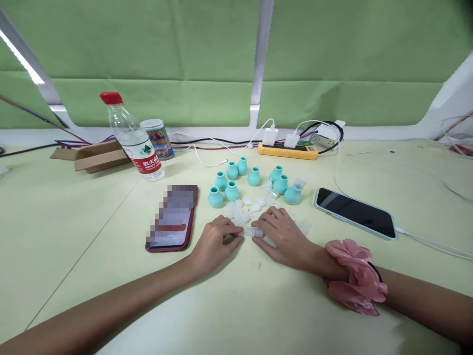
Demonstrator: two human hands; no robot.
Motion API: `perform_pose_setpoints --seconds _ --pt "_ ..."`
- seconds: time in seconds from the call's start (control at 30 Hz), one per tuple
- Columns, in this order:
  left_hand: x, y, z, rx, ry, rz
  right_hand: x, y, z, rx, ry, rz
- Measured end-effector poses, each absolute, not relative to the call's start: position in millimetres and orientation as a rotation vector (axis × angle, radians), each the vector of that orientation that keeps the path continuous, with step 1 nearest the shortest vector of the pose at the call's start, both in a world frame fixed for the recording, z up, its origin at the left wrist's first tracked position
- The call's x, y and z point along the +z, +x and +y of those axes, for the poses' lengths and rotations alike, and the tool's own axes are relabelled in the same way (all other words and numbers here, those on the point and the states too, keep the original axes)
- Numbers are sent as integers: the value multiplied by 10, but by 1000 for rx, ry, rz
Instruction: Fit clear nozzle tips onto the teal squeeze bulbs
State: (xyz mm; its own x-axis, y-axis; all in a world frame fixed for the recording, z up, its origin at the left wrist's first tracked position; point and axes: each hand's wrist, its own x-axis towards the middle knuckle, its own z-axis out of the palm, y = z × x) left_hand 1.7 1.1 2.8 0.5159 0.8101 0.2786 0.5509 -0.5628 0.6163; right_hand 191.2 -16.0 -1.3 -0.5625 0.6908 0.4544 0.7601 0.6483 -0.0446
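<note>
Small clear plastic piece (252, 231) sits low over the table (74, 212), pinched between both hands just in front of the wearer. Left hand (214, 242): fingers curled in, thumb and forefinger tips closed on the piece's left end. Right hand (283, 231): fingers laid flatter, tips closed over the right end. Exact grip under the fingertips is hard to make out.

Just beyond the hands, a loose heap of similar clear pieces (244, 212); behind that, a cluster of teal vase-shaped caps (253, 176), upright, some touching.

Risks, as judged:
- Piece is tiny and glossy; a pinch held by the tips alone could let it squirt out and land in the heap, where it would be lost among lookalikes.
- Either wrist sliding forward could scatter the heap or knock the nearest caps over.
- Pink scrunchie (354, 281) on the right wrist could drag stray bits off the table.
- Red phone (173, 217) lies near the left hand, a second phone (354, 213) on its cable to the right; an elbow sweep could shove either.
</note>
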Motion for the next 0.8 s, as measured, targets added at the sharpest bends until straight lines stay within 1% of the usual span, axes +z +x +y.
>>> perform_pose_setpoints --seconds 0.27,0.57,0.8 --pt "-3 22 15 778 2422 1119 -9 1917 -167 -216 -1155 -2373" --pt "31 10 5 1024 2370 997 -4 1897 -182 -206 -1137 -2416" --pt "32 15 21 969 2329 951 -13 1875 -202 -137 -1116 -2465"
